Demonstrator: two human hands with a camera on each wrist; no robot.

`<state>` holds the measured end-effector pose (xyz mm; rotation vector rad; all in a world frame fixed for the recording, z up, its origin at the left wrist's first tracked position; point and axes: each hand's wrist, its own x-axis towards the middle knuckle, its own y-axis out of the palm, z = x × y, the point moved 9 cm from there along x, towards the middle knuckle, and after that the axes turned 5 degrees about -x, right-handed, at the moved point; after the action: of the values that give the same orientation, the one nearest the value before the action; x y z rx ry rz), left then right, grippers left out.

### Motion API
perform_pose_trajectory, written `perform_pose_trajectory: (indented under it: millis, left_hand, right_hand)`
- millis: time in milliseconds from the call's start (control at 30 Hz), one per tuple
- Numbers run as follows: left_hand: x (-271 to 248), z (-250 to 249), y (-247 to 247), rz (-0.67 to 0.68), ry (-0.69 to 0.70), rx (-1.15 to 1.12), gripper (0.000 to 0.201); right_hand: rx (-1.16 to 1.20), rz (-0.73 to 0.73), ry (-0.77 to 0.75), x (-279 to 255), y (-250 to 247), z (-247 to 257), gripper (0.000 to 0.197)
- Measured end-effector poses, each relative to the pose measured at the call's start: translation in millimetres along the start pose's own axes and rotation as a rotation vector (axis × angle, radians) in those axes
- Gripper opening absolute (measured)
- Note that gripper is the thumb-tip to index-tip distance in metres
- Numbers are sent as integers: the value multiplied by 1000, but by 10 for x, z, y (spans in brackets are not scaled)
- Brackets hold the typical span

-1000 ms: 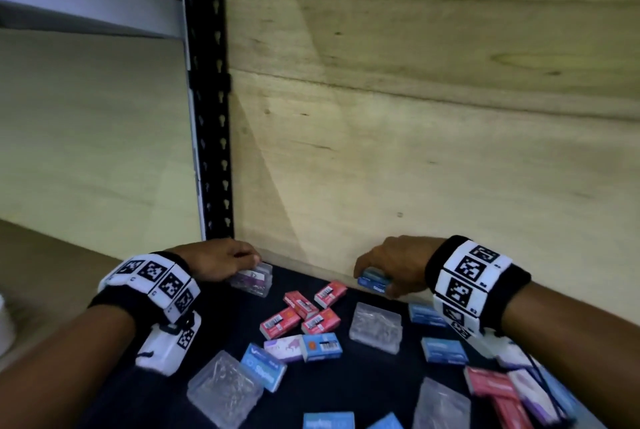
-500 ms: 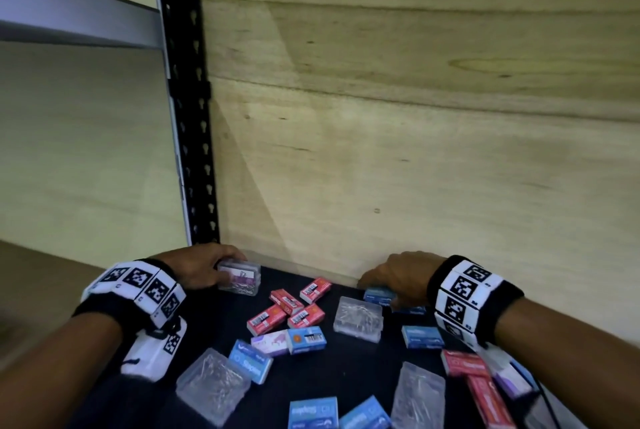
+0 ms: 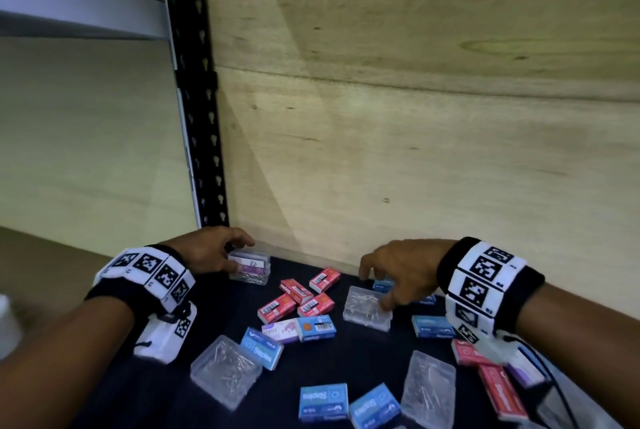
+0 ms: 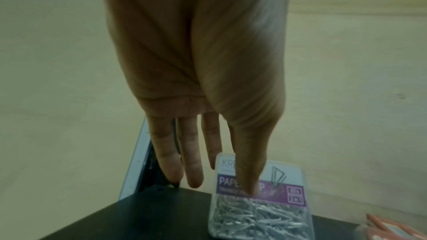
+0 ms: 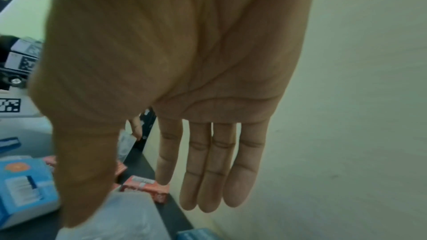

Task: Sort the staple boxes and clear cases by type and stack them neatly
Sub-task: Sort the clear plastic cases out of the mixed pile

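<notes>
My left hand (image 3: 239, 254) is at the back left corner of the dark shelf (image 3: 346, 366). Its thumb rests on the purple label of a clear paper-clip case (image 3: 251, 269) (image 4: 258, 213); in the left wrist view the left hand (image 4: 221, 185) has straight fingers reaching past the case's far edge. My right hand (image 3: 375, 286) (image 5: 143, 214) hovers open near the wall, thumb on another clear case (image 3: 367, 309) (image 5: 120, 222). A blue staple box (image 3: 382, 285) lies under its fingers. Red staple boxes (image 3: 298, 292) (image 5: 145, 187) lie between the hands.
More blue boxes (image 3: 322, 402), clear cases (image 3: 225, 369) and red boxes (image 3: 502, 390) are scattered over the front and right of the shelf. A wooden back panel (image 3: 415, 151) closes the rear, and a black perforated upright (image 3: 194, 99) stands at the left corner.
My right hand has come off the blue box by the wall and spread over the clear case. My left hand stays at the purple-labelled case, its fingers now straighter.
</notes>
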<state>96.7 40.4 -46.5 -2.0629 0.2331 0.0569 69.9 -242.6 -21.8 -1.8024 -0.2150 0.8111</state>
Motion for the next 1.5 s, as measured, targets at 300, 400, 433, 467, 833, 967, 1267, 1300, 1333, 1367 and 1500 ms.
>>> perform_pose_trajectory:
  millis: [300, 400, 433, 467, 833, 967, 1267, 1300, 1333, 1367, 1500]
  left_hand:
    - [-3, -19, -61, -34, 53, 31, 36]
    - [13, -32, -71, -35, 75, 28, 32]
    - [22, -21, -84, -37, 78, 26, 31]
    - [32, -13, -96, -43, 81, 24, 30]
    - [191, 43, -206, -78, 71, 50, 29]
    - [245, 59, -255, -104, 73, 47, 34]
    - [274, 147, -266, -151, 96, -21, 35]
    - [278, 156, -259, -154, 98, -23, 36]
    - [284, 166, -253, -156, 98, -24, 37]
    - [288, 176, -246, -158, 97, -23, 38]
    - [266, 189, -249, -174, 83, 16, 42]
  right_hand:
    - [25, 29, 22, 156, 153, 179, 64]
    - [62, 33, 36, 165, 142, 157, 60]
    - [74, 37, 40, 175, 117, 142, 59]
    - [94, 38, 42, 169, 76, 124, 59]
    - [182, -176, -49, 514, -588, 352, 44]
    - [164, -198, -70, 739, -607, 495, 43]
    - [135, -175, -54, 1027, -530, 637, 37]
    - [135, -174, -51, 1041, -518, 642, 36]
    - [138, -174, -47, 1051, -510, 646, 36]
    - [140, -177, -44, 1060, -504, 646, 35]
    - [138, -220, -39, 1057, -519, 641, 35]
